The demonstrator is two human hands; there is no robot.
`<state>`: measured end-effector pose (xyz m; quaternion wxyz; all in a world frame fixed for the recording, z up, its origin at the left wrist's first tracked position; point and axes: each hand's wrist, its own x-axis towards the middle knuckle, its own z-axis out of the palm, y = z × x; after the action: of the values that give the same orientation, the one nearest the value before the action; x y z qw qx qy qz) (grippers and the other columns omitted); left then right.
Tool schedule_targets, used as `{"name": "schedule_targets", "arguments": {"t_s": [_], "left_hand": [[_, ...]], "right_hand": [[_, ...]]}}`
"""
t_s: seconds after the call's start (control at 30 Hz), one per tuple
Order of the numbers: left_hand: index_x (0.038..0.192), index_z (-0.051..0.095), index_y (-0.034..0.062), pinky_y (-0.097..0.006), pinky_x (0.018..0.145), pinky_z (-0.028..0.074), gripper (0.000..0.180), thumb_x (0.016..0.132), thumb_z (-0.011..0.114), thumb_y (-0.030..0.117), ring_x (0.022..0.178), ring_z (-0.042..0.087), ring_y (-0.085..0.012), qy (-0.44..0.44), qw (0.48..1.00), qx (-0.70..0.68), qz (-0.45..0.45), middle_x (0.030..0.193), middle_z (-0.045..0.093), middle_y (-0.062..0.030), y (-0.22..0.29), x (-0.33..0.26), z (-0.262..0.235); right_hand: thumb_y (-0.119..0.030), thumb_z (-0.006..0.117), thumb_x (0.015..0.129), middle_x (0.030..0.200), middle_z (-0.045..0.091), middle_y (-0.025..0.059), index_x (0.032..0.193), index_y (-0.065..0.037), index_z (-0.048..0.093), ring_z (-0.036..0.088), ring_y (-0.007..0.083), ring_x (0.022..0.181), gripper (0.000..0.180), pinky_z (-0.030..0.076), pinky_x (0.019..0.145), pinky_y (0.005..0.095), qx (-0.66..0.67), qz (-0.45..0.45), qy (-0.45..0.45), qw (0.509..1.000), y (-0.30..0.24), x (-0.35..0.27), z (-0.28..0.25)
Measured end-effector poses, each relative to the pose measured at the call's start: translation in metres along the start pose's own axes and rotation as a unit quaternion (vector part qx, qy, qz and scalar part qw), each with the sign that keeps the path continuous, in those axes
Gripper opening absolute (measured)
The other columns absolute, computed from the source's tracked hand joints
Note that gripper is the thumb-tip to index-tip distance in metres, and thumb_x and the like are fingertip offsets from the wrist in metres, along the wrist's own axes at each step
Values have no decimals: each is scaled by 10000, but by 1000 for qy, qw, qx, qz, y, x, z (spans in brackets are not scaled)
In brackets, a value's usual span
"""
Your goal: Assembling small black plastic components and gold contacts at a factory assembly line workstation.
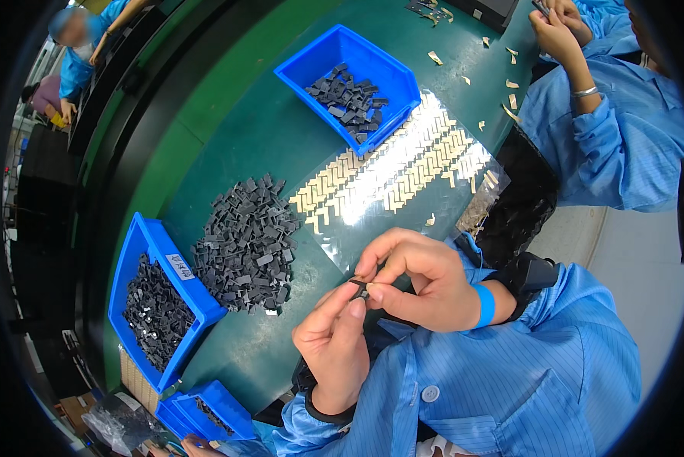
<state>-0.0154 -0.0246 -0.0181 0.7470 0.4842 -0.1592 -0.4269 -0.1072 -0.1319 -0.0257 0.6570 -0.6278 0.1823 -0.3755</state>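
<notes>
My left hand (334,343) and my right hand (418,282) meet above the near edge of the green table (273,145). Between their fingertips both pinch one small dark grey plastic part (359,288). A loose pile of the same dark parts (247,244) lies on the table just left of my hands. Rows of small pale yellow strips on a shiny clear sheet (403,164) lie right behind my hands.
A blue bin (349,80) with dark parts stands at the back, another blue bin (155,305) at the left, a third blue bin (205,407) at the near edge. A person in a blue coat (608,129) works at the right; loose strips (509,84) lie nearby.
</notes>
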Motion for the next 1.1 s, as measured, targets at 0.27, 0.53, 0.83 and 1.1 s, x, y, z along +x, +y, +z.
{"name": "schedule_targets", "arguments": {"t_s": [0.27,0.53,0.83,1.1], "left_hand": [[1038,601,-32,-330,828,497,205,847,532,0,911,612,-216,17,1000,-14,1,1014,621,-175,-2,-1,-1],[1000,609,-48,-298,783,497,178,841,538,-7,874,612,-220,25,999,26,36,982,626,-174,-5,0,-2],[1054,561,-78,-266,813,473,250,807,588,-45,876,602,-165,5,993,94,71,965,621,-154,1,-4,-1],[1105,528,-76,-260,818,475,323,800,618,-19,870,607,-157,4,993,79,83,959,627,-142,4,-3,-1]], "right_hand": [[1,622,744,915,580,89,752,-17,575,580,165,797,50,474,688,271,-6,-9,-7,1000,2,-1,1],[-8,634,735,919,583,97,753,-18,581,586,180,800,58,475,696,276,-11,1,-13,1000,2,1,-2],[-109,717,697,934,573,108,793,-27,594,586,204,769,176,478,653,279,-157,-106,-46,981,-1,11,-11],[-123,687,761,868,559,77,870,-8,616,553,165,726,174,450,621,272,-97,-49,-120,987,-4,13,-13]]}}
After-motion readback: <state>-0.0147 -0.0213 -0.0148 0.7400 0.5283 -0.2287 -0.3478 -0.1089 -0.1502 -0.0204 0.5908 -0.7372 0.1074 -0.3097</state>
